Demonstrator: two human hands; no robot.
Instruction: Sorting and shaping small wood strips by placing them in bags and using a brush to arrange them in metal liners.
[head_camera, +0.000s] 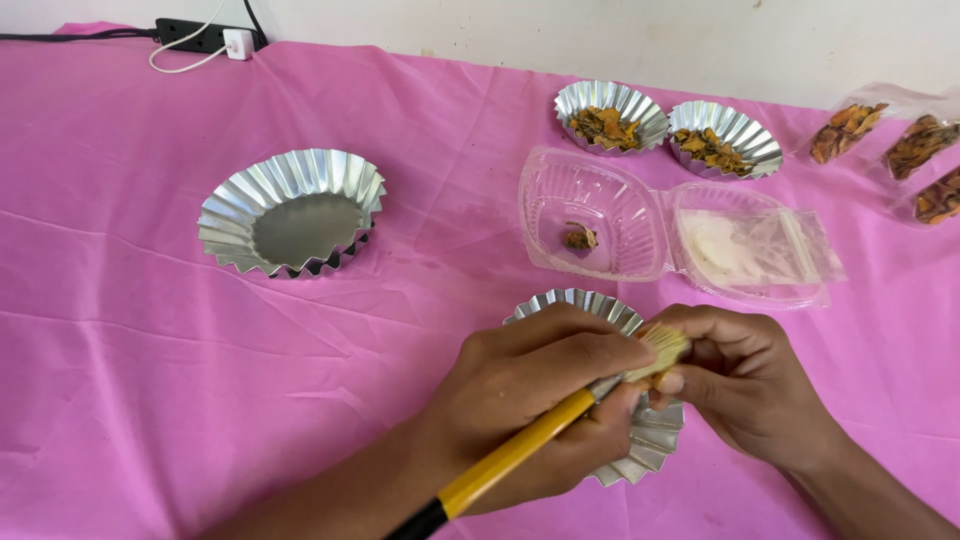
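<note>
Brush (560, 425) with yellow handle gripped in left hand (530, 400), slanted so bristles reach right hand (745, 385); right fingers pinch bristle tips, steadying them over fluted foil cup (640, 440) beneath, likely to catch crumbs; open clear plastic box (600, 210) just behind, on pink cloth (150, 350)

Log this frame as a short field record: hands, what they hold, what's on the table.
left hand: grips yellow-handled brush
right hand: fingers at the brush bristles
under hands: fluted foil cup, contents hidden
empty foil cup: far left
filled foil cups: two, dried orange-brown pieces
clamshell box: open, one small piece inside
bags: right edge, dried pieces
surface: pink cloth
</note>
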